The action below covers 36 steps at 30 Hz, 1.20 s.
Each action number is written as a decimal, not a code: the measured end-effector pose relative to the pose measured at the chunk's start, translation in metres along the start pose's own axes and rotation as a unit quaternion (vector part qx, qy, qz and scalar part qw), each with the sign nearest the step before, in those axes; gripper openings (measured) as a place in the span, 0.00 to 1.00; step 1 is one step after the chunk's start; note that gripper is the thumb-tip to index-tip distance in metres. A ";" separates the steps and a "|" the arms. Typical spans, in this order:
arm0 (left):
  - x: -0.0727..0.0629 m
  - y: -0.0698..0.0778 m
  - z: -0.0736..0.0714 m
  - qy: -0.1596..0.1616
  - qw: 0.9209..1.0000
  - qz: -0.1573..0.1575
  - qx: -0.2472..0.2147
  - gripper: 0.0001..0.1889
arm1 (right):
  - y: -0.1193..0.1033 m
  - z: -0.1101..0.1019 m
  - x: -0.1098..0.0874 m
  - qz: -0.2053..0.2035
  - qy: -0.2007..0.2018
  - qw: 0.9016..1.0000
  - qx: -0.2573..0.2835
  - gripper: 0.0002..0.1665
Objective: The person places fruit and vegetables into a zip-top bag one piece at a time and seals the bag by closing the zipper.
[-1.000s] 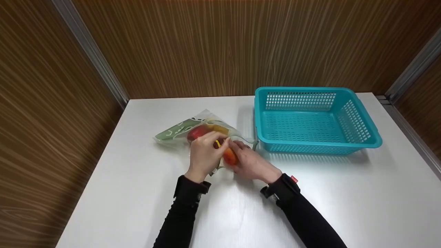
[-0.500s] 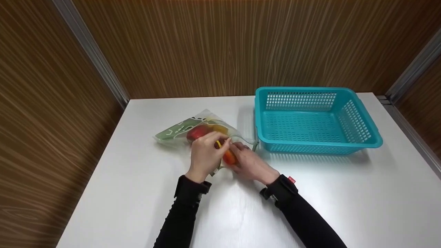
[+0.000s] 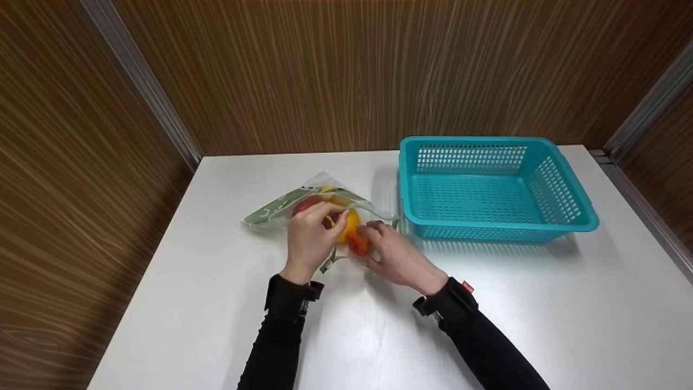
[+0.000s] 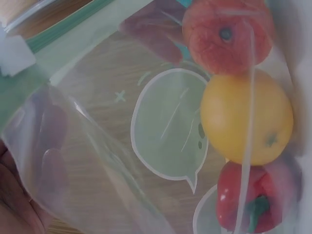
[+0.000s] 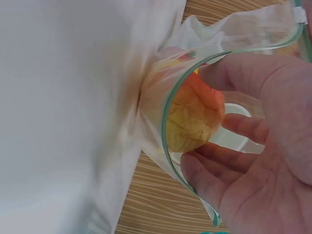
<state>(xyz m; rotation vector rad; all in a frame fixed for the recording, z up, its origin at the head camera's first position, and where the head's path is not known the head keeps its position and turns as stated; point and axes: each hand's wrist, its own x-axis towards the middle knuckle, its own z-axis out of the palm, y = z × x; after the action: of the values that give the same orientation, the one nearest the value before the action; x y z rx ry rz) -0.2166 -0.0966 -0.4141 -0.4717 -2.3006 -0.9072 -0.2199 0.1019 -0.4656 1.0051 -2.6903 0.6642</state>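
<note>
A clear zip bag (image 3: 265,215) with green print lies on the table, its mouth towards me. My left hand (image 3: 309,238) pinches the upper edge of the mouth and holds it raised. Reaching into the opening, my right hand (image 3: 403,262) has thumb and fingers round a red-and-yellow peach (image 5: 195,114). Behind the peach sits a smooth yellow fruit (image 4: 243,119). A red bell pepper (image 4: 234,192) with a green stem lies beside it, deeper in the bag. A white zip slider (image 4: 17,54) shows at the bag's edge in the left wrist view.
A teal perforated basket (image 3: 498,223) with nothing in it stands at the back right, close to the bag. The white table (image 3: 189,303) backs onto a wood-grain panel (image 3: 346,76), with another panel (image 3: 54,162) at the left.
My left hand has shifted left, drawing the bag's edge with it and widening the mouth. The yellow fruit shows more now. My right hand's fingers have lifted and spread slightly around the peach.
</note>
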 end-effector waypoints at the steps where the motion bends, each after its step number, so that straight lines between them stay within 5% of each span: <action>1: 0.000 -0.001 -0.001 0.004 1.000 -0.003 -0.001 0.04 | -0.002 -0.002 -0.001 0.001 0.000 1.000 0.002 0.30; 10: 0.002 -0.008 -0.010 0.022 1.000 -0.021 -0.009 0.04 | -0.011 -0.027 -0.005 0.036 0.084 0.996 0.021 0.24; 17: 0.003 -0.009 -0.013 0.028 0.999 -0.029 -0.013 0.05 | -0.010 -0.034 -0.008 0.130 0.166 0.977 0.030 0.15; 24: 0.004 -0.008 -0.014 0.032 0.999 -0.030 -0.011 0.05 | -0.006 -0.030 -0.008 0.199 0.118 0.972 0.029 0.12; 31: 0.004 -0.009 -0.015 0.038 0.999 -0.028 -0.014 0.05 | -0.003 -0.022 -0.009 0.199 0.075 0.977 0.029 0.08; 36: 0.004 -0.008 -0.015 0.038 0.999 -0.026 -0.016 0.05 | -0.002 -0.020 -0.010 0.208 0.030 0.977 0.039 0.15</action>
<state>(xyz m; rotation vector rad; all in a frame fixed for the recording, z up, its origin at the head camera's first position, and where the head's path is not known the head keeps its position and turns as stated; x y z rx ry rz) -0.2175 -0.1125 -0.4063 -0.3862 -2.2413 -0.9721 -0.2104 0.1158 -0.4510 0.4228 -2.8617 0.8614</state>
